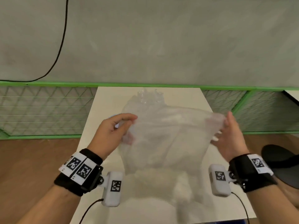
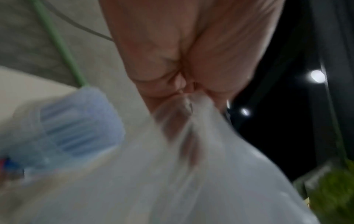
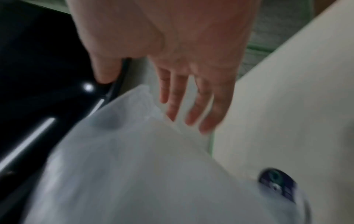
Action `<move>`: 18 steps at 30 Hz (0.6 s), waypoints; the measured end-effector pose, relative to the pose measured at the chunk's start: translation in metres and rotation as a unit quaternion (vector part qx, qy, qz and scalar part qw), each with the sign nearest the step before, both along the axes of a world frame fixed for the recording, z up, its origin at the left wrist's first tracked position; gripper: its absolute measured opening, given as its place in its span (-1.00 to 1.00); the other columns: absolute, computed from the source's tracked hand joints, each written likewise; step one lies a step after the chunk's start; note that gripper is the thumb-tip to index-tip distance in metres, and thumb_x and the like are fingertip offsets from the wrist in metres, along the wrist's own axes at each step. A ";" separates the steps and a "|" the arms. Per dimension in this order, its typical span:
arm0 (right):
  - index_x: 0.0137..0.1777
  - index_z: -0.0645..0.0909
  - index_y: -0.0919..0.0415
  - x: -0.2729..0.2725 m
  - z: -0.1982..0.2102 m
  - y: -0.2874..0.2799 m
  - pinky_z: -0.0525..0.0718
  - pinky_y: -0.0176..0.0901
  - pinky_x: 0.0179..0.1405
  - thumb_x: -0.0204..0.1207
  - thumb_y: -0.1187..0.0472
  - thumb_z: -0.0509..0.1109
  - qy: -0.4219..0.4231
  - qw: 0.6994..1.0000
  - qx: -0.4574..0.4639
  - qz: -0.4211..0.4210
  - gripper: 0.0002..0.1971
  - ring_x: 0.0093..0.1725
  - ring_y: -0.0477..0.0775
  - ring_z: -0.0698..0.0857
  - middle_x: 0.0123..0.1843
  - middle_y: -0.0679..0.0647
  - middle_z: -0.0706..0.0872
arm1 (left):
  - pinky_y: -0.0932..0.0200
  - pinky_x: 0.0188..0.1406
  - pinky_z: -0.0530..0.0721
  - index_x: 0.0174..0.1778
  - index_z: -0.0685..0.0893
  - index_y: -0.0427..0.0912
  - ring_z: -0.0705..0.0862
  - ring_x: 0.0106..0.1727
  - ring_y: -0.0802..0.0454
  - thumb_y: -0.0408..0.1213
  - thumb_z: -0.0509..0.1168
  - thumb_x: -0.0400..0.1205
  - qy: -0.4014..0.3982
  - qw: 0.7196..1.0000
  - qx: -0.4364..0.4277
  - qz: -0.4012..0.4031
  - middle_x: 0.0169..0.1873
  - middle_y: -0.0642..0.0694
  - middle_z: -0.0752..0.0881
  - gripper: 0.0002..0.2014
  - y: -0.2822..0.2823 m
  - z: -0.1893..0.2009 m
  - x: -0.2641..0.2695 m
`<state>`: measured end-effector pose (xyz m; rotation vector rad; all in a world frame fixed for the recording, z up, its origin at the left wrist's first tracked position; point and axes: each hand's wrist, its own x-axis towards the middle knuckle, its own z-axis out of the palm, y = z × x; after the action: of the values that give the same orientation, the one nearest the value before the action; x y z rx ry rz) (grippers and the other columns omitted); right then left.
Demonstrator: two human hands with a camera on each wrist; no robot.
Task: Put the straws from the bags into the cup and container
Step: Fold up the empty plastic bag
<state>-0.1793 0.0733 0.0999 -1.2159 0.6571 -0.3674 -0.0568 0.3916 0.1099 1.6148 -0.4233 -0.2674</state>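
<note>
A large translucent plastic bag hangs stretched between my hands above the white table; its contents are too blurred to make out. My left hand pinches the bag's left edge, and in the left wrist view its curled fingers bunch the plastic. My right hand is at the bag's right edge with its fingers straight and the thumb spread away from the plastic. Something blue and ribbed, blurred, lies behind the left hand.
Crumpled clear plastic lies at the table's far end. A dark round object sits on the table beside the bag. A black chair stands at the right, and a green mesh fence runs behind the table.
</note>
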 end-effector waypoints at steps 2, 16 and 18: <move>0.37 0.56 -0.07 -0.007 -0.019 0.010 0.61 0.27 0.16 0.40 -0.41 0.35 -0.016 0.991 0.086 0.102 -0.37 0.16 0.21 0.70 0.31 0.06 0.72 | -0.27 -0.13 0.76 0.23 0.73 0.16 0.73 -0.17 -0.22 -0.37 0.46 0.57 0.071 0.995 -0.036 -0.053 0.28 -0.04 0.68 -0.61 -0.008 0.002 -0.007; 0.34 0.58 -0.20 -0.011 -0.011 -0.022 0.41 0.14 0.46 0.42 0.01 0.52 -0.004 0.928 -0.307 0.213 -0.54 0.35 -0.09 0.54 0.28 -0.29 0.61 | 0.07 -0.35 0.77 0.52 0.18 0.59 0.64 0.07 -0.28 -0.62 0.45 0.39 -0.013 0.979 0.178 -0.099 0.45 0.36 0.32 0.09 -0.009 0.014 -0.018; 0.23 0.62 -0.23 0.000 -0.011 -0.013 0.47 -0.06 0.35 0.37 -0.19 0.56 0.012 0.920 -0.368 0.133 -0.57 0.29 -0.15 0.55 0.25 -0.17 0.62 | 0.10 -0.35 0.77 0.57 0.09 0.55 0.70 -0.09 -0.01 -0.62 0.44 0.40 -0.022 0.974 0.195 -0.115 0.47 0.40 0.28 0.12 -0.018 0.019 -0.024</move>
<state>-0.1796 0.0603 0.0884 -2.0075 0.3611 -0.3836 -0.0809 0.3735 0.1286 1.9584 -0.6230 -0.5158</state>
